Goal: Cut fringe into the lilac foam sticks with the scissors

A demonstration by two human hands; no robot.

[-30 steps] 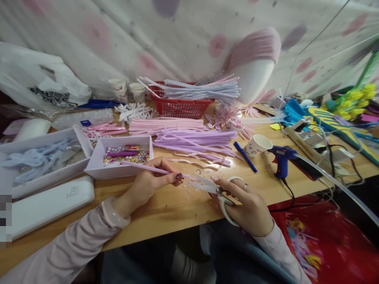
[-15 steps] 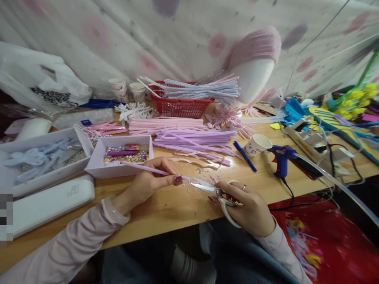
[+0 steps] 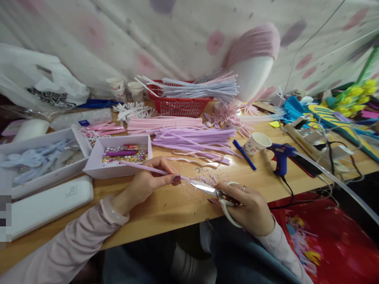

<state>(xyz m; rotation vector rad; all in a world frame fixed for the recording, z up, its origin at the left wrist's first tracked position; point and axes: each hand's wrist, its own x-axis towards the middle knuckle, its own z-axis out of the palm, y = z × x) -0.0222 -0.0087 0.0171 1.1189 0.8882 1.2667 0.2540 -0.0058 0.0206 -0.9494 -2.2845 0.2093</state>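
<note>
My left hand [image 3: 154, 177] pinches a lilac pipe cleaner [image 3: 142, 167] between thumb and fingers, its far end pointing left over a small white box. The other end reaches toward the tip of the scissors [image 3: 205, 188]. My right hand [image 3: 248, 205] is wrapped round the white scissor handles. In this view the blades look nearly closed, with their tip at the pipe cleaner's end; whether they touch it I cannot tell. Lilac fuzz clippings [image 3: 209, 179] lie scattered on the wooden table behind the blades.
Bundles of purple pipe cleaners [image 3: 192, 138] and pink pipe cleaners [image 3: 166, 123] lie behind my hands. A red basket [image 3: 180, 105] stands at the back. To the right are a blue pen [image 3: 244, 155], paper cup [image 3: 257, 143] and blue glue gun [image 3: 280, 157]. A bead box [image 3: 118, 169] sits left.
The scissor blades have drawn closer together at the pipe cleaner's end. Both hands stay almost in place, and the whole view has shifted slightly.
</note>
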